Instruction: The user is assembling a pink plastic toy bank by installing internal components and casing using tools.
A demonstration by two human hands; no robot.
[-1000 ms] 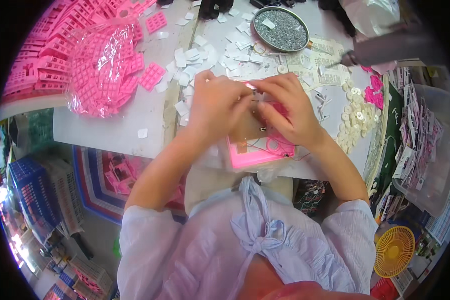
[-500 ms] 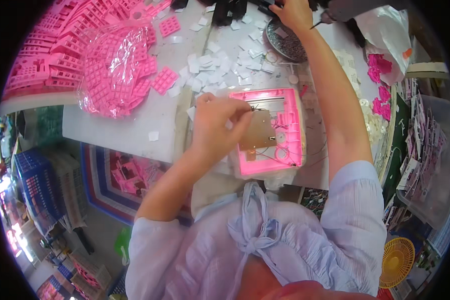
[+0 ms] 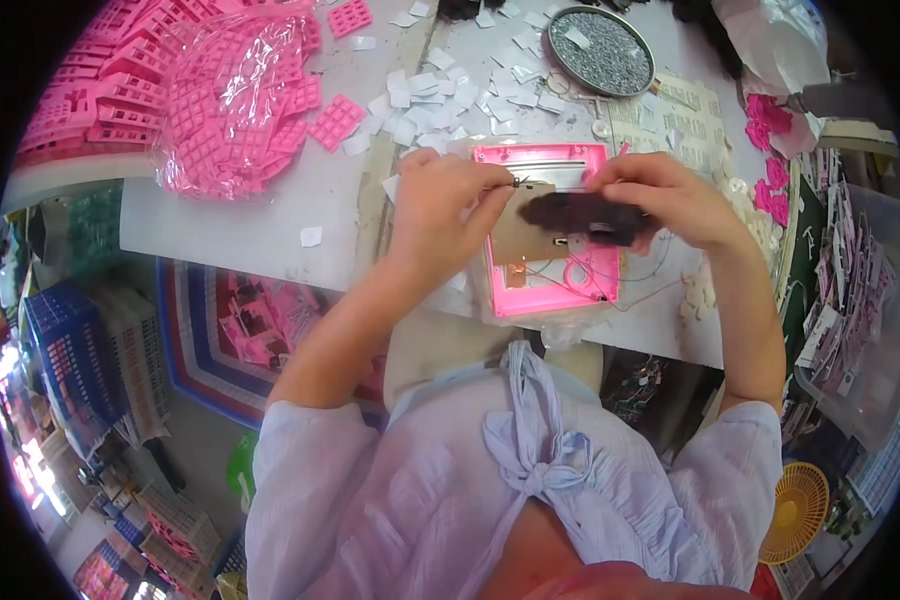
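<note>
In front of me a pink plastic casing (image 3: 545, 302) lies on a clear plastic bag (image 3: 560, 330) on the table. Inside it sit a brown board (image 3: 520, 235) and thin loose wires (image 3: 595, 272). At the casing's far left part, my left hand (image 3: 445, 205) pinches a small dark piece (image 3: 518, 182), perhaps a wire end, by the board's far edge. Over the casing's right half, my right hand (image 3: 675, 200) grips a dark, elongated black part (image 3: 595, 217); motion blurs it, so its exact kind does not show. That part covers some of the board and casing.
Beyond the casing stands a round dish (image 3: 610, 60) of small grey metal pieces. White paper squares (image 3: 425, 95) scatter over the table. Bagged pink keypad-like pieces (image 3: 240, 110) and stacked pink casings (image 3: 80, 110) fill the far left. Pink flower-shaped pieces (image 3: 770, 185) lie right.
My right hand has come back from beside the dish to the casing, bringing the black part. My left hand stays pinching at the board's edge. The whole view has shifted slightly.
</note>
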